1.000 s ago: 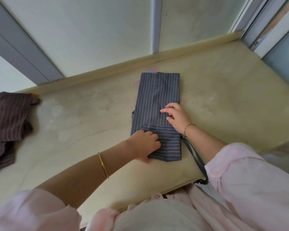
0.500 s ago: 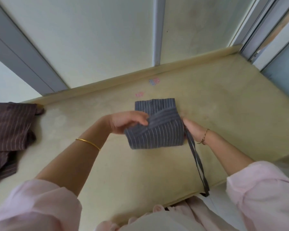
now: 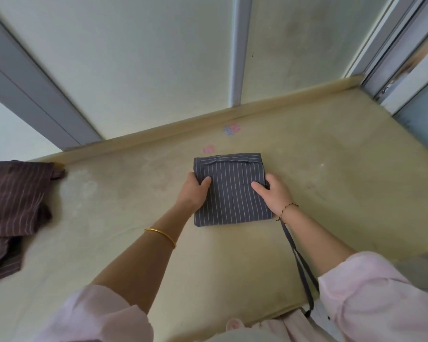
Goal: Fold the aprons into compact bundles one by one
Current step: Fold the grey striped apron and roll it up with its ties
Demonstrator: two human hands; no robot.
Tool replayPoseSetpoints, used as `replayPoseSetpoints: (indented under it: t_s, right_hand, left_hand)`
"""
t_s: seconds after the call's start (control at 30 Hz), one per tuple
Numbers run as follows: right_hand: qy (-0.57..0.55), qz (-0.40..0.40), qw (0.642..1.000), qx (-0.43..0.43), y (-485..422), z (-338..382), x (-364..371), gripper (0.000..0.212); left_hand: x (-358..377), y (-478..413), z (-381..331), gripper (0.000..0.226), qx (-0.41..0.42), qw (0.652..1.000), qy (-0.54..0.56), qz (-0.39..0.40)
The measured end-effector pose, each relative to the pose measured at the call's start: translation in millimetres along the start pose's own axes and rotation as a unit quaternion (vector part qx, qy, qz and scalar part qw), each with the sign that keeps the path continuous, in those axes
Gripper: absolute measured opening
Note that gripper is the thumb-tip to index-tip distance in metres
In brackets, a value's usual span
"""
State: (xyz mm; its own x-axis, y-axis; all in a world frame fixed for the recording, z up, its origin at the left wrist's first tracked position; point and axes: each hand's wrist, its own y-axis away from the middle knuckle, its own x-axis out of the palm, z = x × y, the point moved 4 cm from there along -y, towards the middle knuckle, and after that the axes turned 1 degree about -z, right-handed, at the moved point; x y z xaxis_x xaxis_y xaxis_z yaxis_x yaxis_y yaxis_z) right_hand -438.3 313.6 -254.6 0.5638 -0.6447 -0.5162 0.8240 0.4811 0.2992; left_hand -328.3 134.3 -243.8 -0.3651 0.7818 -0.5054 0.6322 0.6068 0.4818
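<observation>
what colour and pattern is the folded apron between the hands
Dark grey with thin white stripes, on the folded apron; the head view shows it clearly.

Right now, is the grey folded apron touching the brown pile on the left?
Apart. The head view shows bare tabletop between the grey apron and the brown pile.

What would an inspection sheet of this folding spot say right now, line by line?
Surface: yellowish worktop, stained, with small pink and blue marks near the back edge.
Job's things: grey striped apron folded into a squarish bundle; its strap trails off the front edge.
Clutter: brown striped cloth heaped at the left, unfolded.
Hands: left hand grips the bundle's left edge, right hand its right edge, thumbs on top.
Cables: nothing seen.
Surroundings: pale wall panels with grey frames behind; pink sleeves below.
</observation>
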Motion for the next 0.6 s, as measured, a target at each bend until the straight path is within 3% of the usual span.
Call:
replayPoseSetpoints:
  t_s: [0.07,0.2,0.23,0.3,0.33,0.4,0.47,0.6]
  right_hand:
    - [0.017,-0.009,1.000,0.008,-3,-1,2,0.020]
    - [0.025,-0.014,1.000,0.008,-6,1,2,0.027]
    - [0.026,-0.011,1.000,0.011,-6,1,2,0.030]
    - [0.026,-0.004,1.000,0.013,-7,1,2,0.033]
    - [0.030,0.000,0.999,0.013,-8,2,2,0.035]
    - [0.080,0.016,0.996,0.021,-9,4,-2,0.039]
    - [0.171,0.064,0.982,0.042,-11,9,-11,0.041]
    - [0.351,0.194,0.912,0.081,-26,32,-42,0.043]
  left_hand:
    - [4,-1,-1,0.029,0.016,0.994,-0.103,-0.031]
    - [8,5,-6,0.030,0.003,0.983,-0.165,-0.075]
    - [7,6,-9,0.040,0.039,0.962,-0.241,-0.119]
    - [15,9,-23,0.060,0.203,0.878,-0.384,-0.201]
    - [24,11,-30,0.063,0.283,0.844,-0.411,-0.197]
    - [46,8,-32,0.062,0.342,0.814,-0.458,-0.102]
    - [61,-2,-21,0.062,0.313,0.811,-0.495,-0.016]
    - [65,-11,-11,0.062,0.298,0.803,-0.517,0.012]
